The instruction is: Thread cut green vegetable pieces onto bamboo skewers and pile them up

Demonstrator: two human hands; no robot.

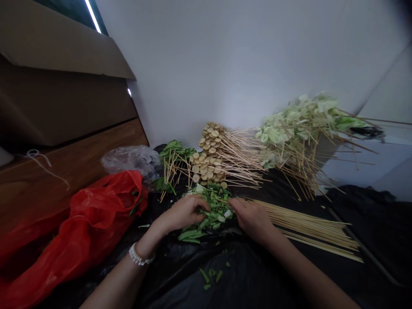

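Note:
Between my hands lies a heap of cut green vegetable pieces, with a few white bits among them. My left hand, a pale beaded bracelet on its wrist, reaches into the heap's left side. Its fingers are curled, and whatever they hold is hidden. At the right edge of the heap my right hand is closed in a pinch around a thin bamboo skewer, whose tip points left over the greens. Bare bamboo skewers lie in a bundle beside and beneath that hand.
Behind the heap are stacked skewers of round pale slices, skewered green stalks and skewered leafy cabbage. A red plastic bag and a clear bag sit left. Black plastic sheeting covers the work surface; a cardboard box stands back left.

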